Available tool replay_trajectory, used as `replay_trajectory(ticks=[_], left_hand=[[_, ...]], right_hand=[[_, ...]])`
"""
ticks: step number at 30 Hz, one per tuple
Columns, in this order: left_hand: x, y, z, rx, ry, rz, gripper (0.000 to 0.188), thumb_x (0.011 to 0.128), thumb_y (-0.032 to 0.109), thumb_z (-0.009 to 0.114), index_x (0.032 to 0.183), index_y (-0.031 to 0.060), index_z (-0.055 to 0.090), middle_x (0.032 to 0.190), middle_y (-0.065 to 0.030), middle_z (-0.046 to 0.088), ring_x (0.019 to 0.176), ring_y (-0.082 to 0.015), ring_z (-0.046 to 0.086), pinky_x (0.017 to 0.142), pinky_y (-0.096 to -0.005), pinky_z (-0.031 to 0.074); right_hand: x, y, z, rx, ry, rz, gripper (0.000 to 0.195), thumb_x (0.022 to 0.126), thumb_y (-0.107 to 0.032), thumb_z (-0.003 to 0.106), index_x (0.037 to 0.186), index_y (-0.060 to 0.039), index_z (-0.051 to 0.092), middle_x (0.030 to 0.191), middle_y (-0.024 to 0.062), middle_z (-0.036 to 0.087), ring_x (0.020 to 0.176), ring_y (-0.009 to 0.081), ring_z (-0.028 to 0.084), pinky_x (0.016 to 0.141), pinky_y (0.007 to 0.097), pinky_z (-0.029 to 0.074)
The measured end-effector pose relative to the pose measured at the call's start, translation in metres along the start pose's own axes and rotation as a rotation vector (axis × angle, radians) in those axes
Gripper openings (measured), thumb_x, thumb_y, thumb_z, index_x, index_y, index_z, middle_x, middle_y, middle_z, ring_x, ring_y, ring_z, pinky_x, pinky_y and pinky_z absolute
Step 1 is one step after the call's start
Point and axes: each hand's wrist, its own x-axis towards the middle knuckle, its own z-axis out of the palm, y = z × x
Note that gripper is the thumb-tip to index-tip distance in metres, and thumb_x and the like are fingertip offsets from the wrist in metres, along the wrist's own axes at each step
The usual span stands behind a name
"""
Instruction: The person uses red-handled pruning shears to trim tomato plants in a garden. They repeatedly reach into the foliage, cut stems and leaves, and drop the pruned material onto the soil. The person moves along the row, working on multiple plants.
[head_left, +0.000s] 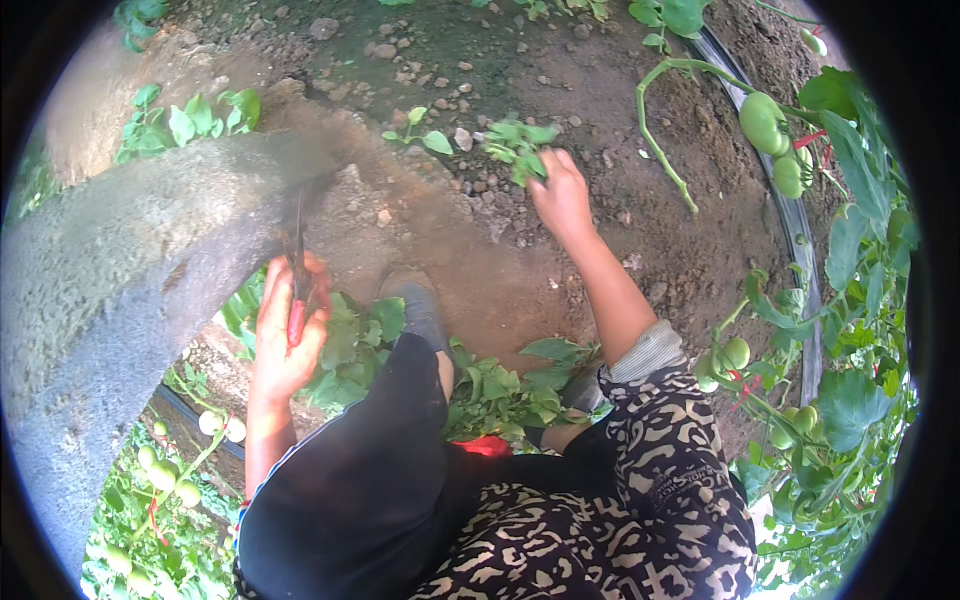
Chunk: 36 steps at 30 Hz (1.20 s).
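Note:
My left hand (289, 322) grips hand shears (298, 292) with a red handle, its dark blades pointing away from me over the soil. Out in front, my right hand (561, 191) is closed on a leafy green sprig (517, 146), slightly blurred, above the stony ground. A small seedling (420, 139) grows a little left of the sprig. Leafy green plants (495, 390) lie around my feet, and a red object (484, 446) shows only partly between my legs.
Tomato vines with green tomatoes (763, 124) and a black drip hose (787, 202) line the right side. More green tomatoes (163, 475) hang at lower left. A blurred grey surface (135, 262) crosses the left side. Leafy plants (191, 124) stand at upper left.

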Motion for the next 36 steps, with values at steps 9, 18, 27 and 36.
replay_trajectory(ticks=[9, 18, 27, 36], left_hand=[[0.008, 0.014, 0.002, 0.021, 0.007, 0.082, 0.039, 0.067, -0.007, 0.047, 0.105, -0.0019, 0.053, 0.104, -0.0124, 0.051, 0.084, -0.0215, 0.055, 0.072, -0.0312, 0.048], [0.006, 0.030, -0.008, 0.088, -0.063, 0.213, 0.040, 0.068, 0.001, 0.052, 0.109, -0.0011, 0.054, 0.109, -0.0147, 0.051, 0.092, -0.0261, 0.055, 0.079, -0.0350, 0.048], [0.002, 0.068, -0.011, 0.093, -0.252, 0.374, 0.044, 0.074, 0.010, 0.056, 0.116, -0.0017, 0.052, 0.116, -0.0188, 0.046, 0.096, -0.0285, 0.057, 0.086, -0.0426, 0.048], [0.010, 0.028, -0.003, 0.172, -0.104, -0.006, 0.043, 0.069, -0.004, 0.046, 0.112, -0.0009, 0.051, 0.103, -0.0114, 0.046, 0.088, -0.0227, 0.053, 0.079, -0.0309, 0.045]], right_hand=[[0.094, -0.088, 0.076, -0.142, -0.600, -0.224, 0.036, 0.076, -0.007, 0.060, 0.112, -0.0095, 0.055, 0.106, 0.0177, 0.058, 0.102, 0.0349, 0.059, 0.085, 0.0455, 0.048], [0.020, -0.107, 0.043, 0.133, -0.369, -0.299, 0.028, 0.069, -0.003, 0.064, 0.095, -0.0072, 0.055, 0.097, 0.0115, 0.054, 0.087, 0.0294, 0.060, 0.071, 0.0378, 0.054], [-0.095, -0.248, 0.084, 1.069, -0.630, -0.425, 0.020, 0.081, -0.022, 0.057, 0.097, -0.0104, 0.059, 0.092, 0.0110, 0.060, 0.095, 0.0271, 0.057, 0.084, 0.0405, 0.044], [-0.096, -0.166, 0.065, 0.967, -1.112, -0.401, 0.040, 0.075, -0.012, 0.059, 0.115, -0.0109, 0.066, 0.110, 0.0150, 0.066, 0.104, 0.0297, 0.060, 0.093, 0.0377, 0.045]])
